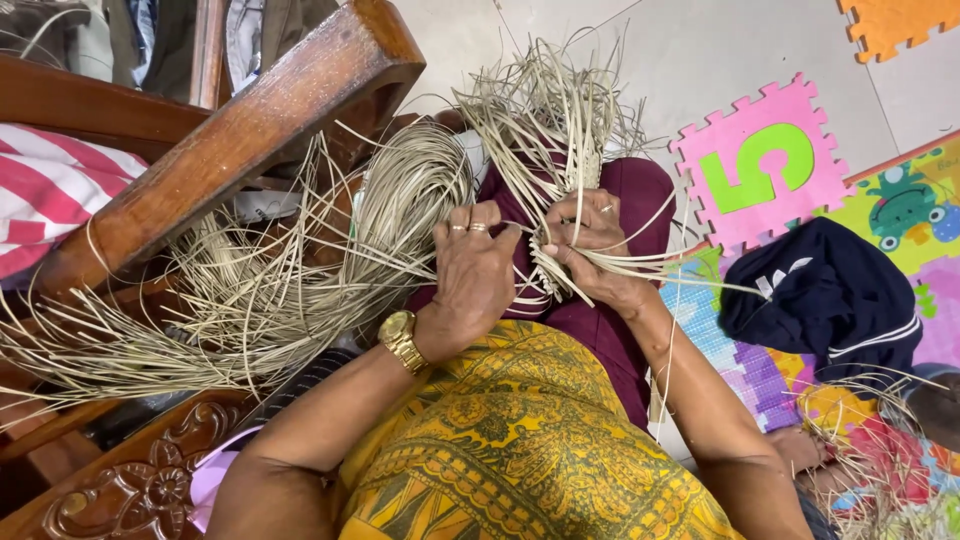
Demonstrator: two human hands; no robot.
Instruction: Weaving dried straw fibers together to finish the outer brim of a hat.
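we see left hand (475,262) and right hand (590,245) both closed in a pinching grip on the woven strip (548,275) over the maroon lap (640,195), its reed strands (545,100) likely light, springy, brittle, best held at the tight weave.

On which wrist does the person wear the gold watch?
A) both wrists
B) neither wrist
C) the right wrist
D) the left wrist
D: the gold watch sits on the wrist of the left hand, while the wrist of the right hand, which grips the pale woven strips, is bare.
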